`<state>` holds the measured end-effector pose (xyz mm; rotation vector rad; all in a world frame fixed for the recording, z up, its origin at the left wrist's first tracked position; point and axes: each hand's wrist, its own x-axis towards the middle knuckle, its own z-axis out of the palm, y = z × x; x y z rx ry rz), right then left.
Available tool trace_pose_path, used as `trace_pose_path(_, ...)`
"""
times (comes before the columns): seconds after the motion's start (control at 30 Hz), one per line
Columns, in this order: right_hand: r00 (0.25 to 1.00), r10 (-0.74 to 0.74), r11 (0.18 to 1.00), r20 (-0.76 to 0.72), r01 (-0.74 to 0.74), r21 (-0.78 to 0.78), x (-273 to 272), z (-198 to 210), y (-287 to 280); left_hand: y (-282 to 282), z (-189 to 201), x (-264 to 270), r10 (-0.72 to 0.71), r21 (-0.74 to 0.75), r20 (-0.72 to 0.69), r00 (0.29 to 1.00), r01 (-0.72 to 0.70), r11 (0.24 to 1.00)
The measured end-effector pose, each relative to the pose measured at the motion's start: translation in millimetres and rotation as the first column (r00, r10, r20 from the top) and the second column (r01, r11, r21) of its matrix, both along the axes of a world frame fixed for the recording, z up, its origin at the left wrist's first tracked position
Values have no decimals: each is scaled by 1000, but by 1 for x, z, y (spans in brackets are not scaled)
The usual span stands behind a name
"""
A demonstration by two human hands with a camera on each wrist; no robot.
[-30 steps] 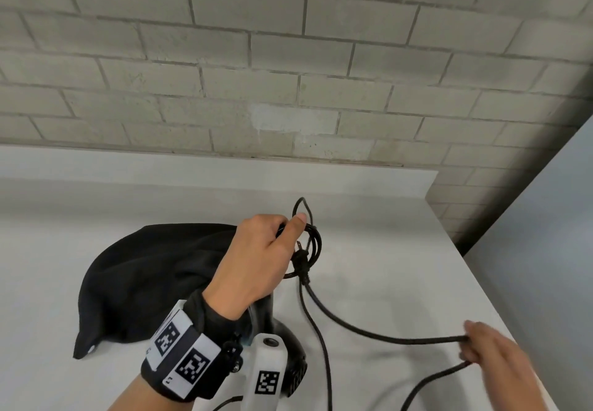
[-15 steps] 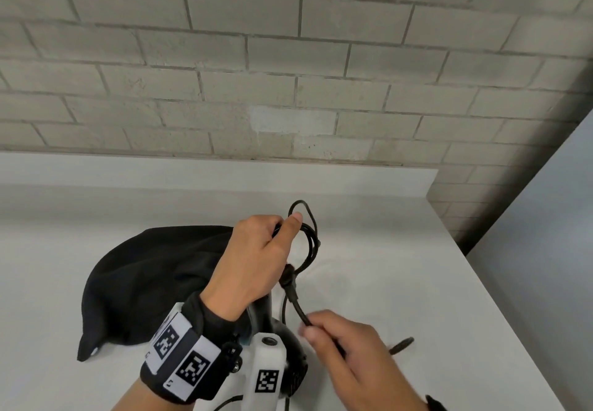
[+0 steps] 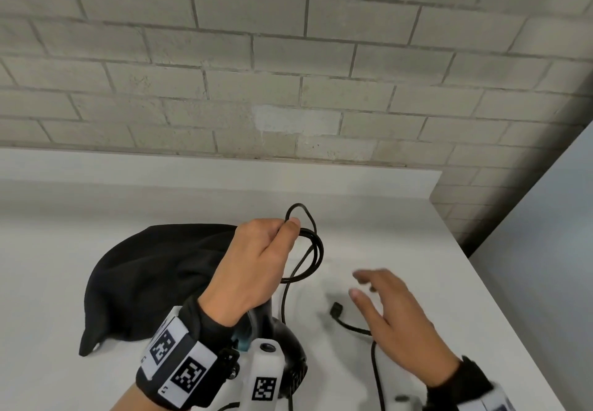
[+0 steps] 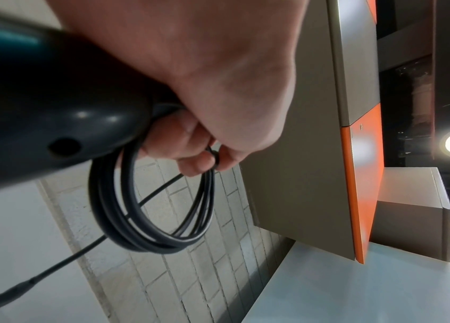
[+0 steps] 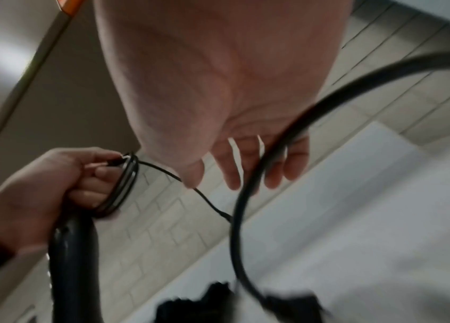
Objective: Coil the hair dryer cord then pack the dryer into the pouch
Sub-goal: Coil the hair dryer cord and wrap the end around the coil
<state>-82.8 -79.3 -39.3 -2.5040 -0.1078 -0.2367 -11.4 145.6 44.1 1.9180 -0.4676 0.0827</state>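
Note:
My left hand (image 3: pixel 272 250) grips the black hair dryer's handle (image 4: pixel 52 105) and pinches several loops of the coiled cord (image 3: pixel 316 250) between thumb and fingers (image 4: pixel 212 157). The dryer body (image 3: pixel 288 349) stands on the white table just below that wrist. Behind the left hand the black pouch (image 3: pixel 154 275) lies crumpled on the table. Fingers spread and holding nothing, my right hand (image 3: pixel 378 295) hovers over the loose cord end (image 3: pixel 375 362). The plug (image 3: pixel 336 309) lies on the table just left of the fingers. In the right wrist view the cord (image 5: pixel 246 196) crosses blurred under the straight fingers (image 5: pixel 232 174).
The white table (image 3: pixel 401 234) ends at a low back ledge under a grey brick wall (image 3: pixel 288 57). Its right edge runs diagonally beside a grey panel (image 3: pixel 545 250). An orange-edged cabinet (image 4: pixel 362 174) shows in the left wrist view.
My right hand let go of the cord just below the left hand and moved right, fingers opening. The loose end with the plug now lies on the table. The left hand kept its hold.

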Motion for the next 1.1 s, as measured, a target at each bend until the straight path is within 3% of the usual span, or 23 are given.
trace_pose_path(0.1,965,19,977,262,-74,201,28,37,26,0,0,-4,-43,-9,13,999,43,999)
trace_pose_path(0.2,921,155,952,356,-236,196,56,60,43,1,2,-9,-94,-14,53,994,94,995)
trace_pose_path(0.3,893,294,892,342,-385,237,77,67,49,3,4,-13,-141,5,91,986,141,990)
trace_pose_path(0.37,895,304,834,327,-415,364,84,67,55,4,3,-14,-138,5,109,985,138,990)
trace_pose_path(0.47,902,351,724,252,-432,538,86,57,64,6,0,-15,-63,-37,134,989,69,997)
trace_pose_path(0.6,886,432,674,168,-442,592,75,45,68,11,-8,-10,86,-128,111,990,-71,989)
trace_pose_path(0.73,857,501,422,125,-368,829,59,42,64,11,-11,-10,114,-137,93,989,-101,986)
trace_pose_path(0.8,859,494,407,137,-368,836,52,40,68,10,-10,-10,112,-122,112,987,-98,988)
trace_pose_path(0.93,888,424,488,178,-389,781,46,38,72,5,-11,-8,99,-143,96,990,-85,986)
trace_pose_path(1.1,958,216,402,191,-265,876,41,36,74,1,-9,-6,137,-111,83,987,-128,986)
